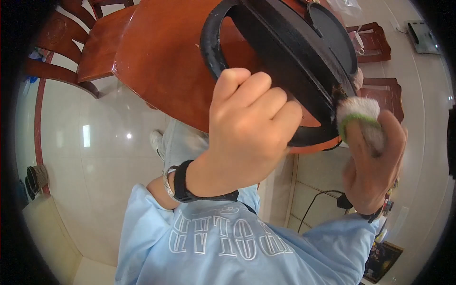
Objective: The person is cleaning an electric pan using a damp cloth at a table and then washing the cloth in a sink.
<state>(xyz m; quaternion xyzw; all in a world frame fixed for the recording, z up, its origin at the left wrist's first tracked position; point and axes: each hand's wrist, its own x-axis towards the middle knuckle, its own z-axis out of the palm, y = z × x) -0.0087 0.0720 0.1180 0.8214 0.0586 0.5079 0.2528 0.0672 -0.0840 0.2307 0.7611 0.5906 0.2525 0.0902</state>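
A large black pan-like appliance part point(285, 53) with a curved loop handle point(212, 46) is tilted on edge over the brown wooden table point(160, 53). My left hand point(254, 128), with a bracelet and a black strap at the wrist, is closed on that handle. In my right hand point(377, 153) is a white cloth with a green edge point(358, 110), wrapped over the fingers. The cloth touches the black part's right rim, by a dark brown, crusty-looking patch point(339, 93). Beyond it shows a round black pan point(335, 39), partly hidden.
Wooden chairs point(103, 42) stand at the table's left, others point(383, 94) at its right. A clear plastic bag point(347, 7) lies at the far edge. A black cable point(310, 205) hangs lower right. A framed picture point(383, 262) is at the bottom right.
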